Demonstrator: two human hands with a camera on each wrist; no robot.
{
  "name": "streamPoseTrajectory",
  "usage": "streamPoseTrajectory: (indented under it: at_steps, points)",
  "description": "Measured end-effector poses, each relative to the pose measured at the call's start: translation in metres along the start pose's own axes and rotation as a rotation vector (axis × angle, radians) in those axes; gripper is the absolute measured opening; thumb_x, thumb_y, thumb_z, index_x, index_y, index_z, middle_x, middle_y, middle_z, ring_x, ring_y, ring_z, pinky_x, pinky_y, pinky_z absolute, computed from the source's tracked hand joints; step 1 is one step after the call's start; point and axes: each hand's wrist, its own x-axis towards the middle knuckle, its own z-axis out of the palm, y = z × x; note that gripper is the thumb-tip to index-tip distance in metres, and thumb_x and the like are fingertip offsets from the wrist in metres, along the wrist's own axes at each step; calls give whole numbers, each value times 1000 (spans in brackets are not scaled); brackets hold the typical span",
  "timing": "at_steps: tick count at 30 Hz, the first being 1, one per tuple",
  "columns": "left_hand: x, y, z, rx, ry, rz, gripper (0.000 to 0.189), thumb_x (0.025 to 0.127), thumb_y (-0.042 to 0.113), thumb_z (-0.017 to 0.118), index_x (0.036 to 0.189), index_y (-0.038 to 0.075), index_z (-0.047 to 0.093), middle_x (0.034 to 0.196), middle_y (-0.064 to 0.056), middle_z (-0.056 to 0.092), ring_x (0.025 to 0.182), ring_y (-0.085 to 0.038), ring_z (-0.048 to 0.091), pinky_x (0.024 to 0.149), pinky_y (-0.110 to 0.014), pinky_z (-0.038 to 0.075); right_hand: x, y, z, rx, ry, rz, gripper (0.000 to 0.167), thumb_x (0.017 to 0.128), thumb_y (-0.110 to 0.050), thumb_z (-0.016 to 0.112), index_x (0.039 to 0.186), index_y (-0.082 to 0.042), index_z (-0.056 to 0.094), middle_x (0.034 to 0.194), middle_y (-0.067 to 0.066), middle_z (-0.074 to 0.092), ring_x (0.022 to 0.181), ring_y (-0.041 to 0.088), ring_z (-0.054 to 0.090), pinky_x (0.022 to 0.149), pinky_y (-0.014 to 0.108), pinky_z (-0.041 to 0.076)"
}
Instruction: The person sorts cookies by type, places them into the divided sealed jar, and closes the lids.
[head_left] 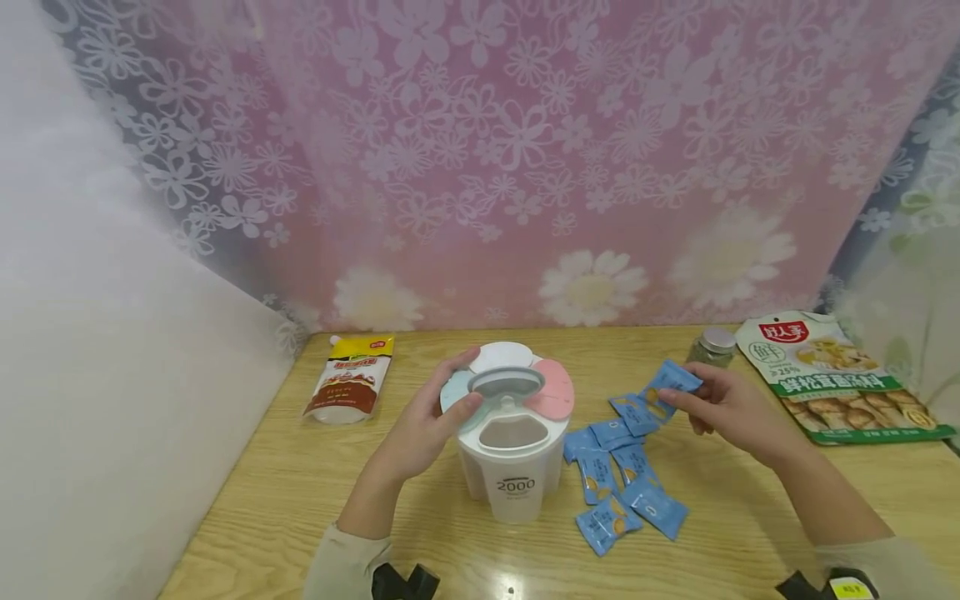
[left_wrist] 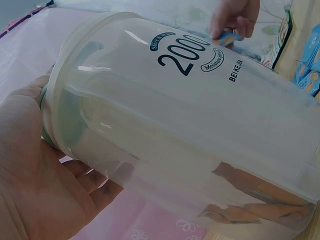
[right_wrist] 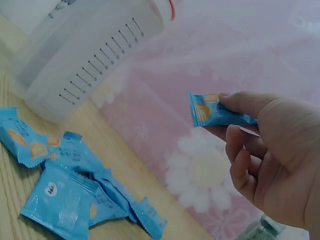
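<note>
A translucent storage canister [head_left: 517,487] marked "2000" stands on the table, its lid divided into coloured flaps. The front flap [head_left: 507,382] is raised, baring an opening. My left hand [head_left: 420,429] grips the canister at its lid from the left side, fingers behind it. In the left wrist view, brown-orange packets [left_wrist: 265,187] show through the wall at the bottom. My right hand [head_left: 731,408] pinches a small blue snack packet [right_wrist: 212,110] between thumb and fingers, to the right of the canister. Several similar blue packets [head_left: 596,475] lie loosely piled beside the canister.
At the back left lies a yellow, white and brown spouted pouch [head_left: 351,379]. A small lidded glass jar [head_left: 712,347] stands behind my right hand. A large green and white mushroom-picture bag [head_left: 840,375] lies at the far right. Behind the table hangs a pink flowered curtain [head_left: 480,167].
</note>
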Motion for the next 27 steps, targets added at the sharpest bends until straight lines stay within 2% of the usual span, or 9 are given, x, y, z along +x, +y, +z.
streamPoseTrajectory:
  at_steps: [2, 6, 9, 13, 15, 17, 20, 22, 27]
  points:
    - [1, 0, 0, 4, 2, 1, 58, 104, 29, 55, 156, 23, 30, 148, -11, 46, 124, -26, 56, 98, -28, 50, -2, -8, -2, 37, -13, -4, 24, 100, -24, 62, 112, -4, 57, 58, -2, 46, 52, 25, 45, 51, 35, 41]
    - [1, -1, 0, 5, -1, 2, 58, 104, 29, 55, 156, 24, 30, 144, -12, 49, 123, -25, 56, 97, -28, 50, -6, -22, -2, 54, -35, -43, 20, 100, -19, 62, 109, -1, 58, 60, -3, 47, 51, 25, 45, 50, 35, 42]
    - [1, -2, 0, 6, -2, 0, 58, 104, 29, 55, 156, 24, 30, 143, -12, 50, 122, -23, 56, 97, -28, 50, -9, -34, 1, 45, -48, -91, 18, 100, -14, 62, 111, -1, 60, 61, -2, 52, 52, 25, 48, 48, 35, 43]
    - [0, -2, 0, 13, 6, -7, 58, 104, 29, 55, 156, 25, 30, 143, -12, 50, 122, -23, 56, 97, -30, 50, -15, -51, 7, 11, -39, -153, 30, 98, -9, 63, 126, 1, 59, 59, -1, 54, 51, 23, 51, 47, 34, 41]
    - [0, -2, -1, 15, 7, -8, 58, 104, 29, 55, 156, 25, 30, 143, -12, 50, 122, -24, 56, 97, -29, 50, -17, -61, 12, -2, -36, -179, 28, 97, -9, 65, 124, -3, 62, 62, -2, 56, 51, 20, 52, 46, 33, 41]
    - [0, -2, -1, 14, 6, -5, 58, 104, 29, 55, 156, 25, 30, 144, -12, 49, 122, -24, 56, 97, -29, 50, -18, -72, 17, 18, -56, -249, 24, 96, -4, 64, 120, -5, 63, 67, -3, 58, 51, 19, 53, 45, 31, 42]
    - [1, -2, -1, 10, 6, 2, 58, 104, 28, 54, 156, 24, 30, 144, -12, 49, 122, -24, 56, 97, -28, 50, -16, -90, 25, 75, -114, -360, 18, 95, 4, 62, 106, -10, 64, 72, -1, 57, 49, 16, 51, 44, 29, 43]
    - [1, -2, -1, 10, 6, 2, 58, 104, 28, 55, 156, 24, 30, 145, -11, 48, 122, -24, 56, 97, -28, 50, -15, -101, 32, 114, -144, -414, 21, 94, 9, 60, 104, -9, 63, 71, 1, 56, 48, 16, 49, 44, 28, 44]
    - [1, -2, -1, 4, 0, -5, 58, 104, 29, 55, 156, 24, 30, 145, -11, 48, 123, -24, 56, 97, -28, 50, -10, -129, 50, 128, -144, -416, 19, 94, 4, 63, 98, -14, 62, 70, -1, 54, 47, 15, 49, 44, 29, 45]
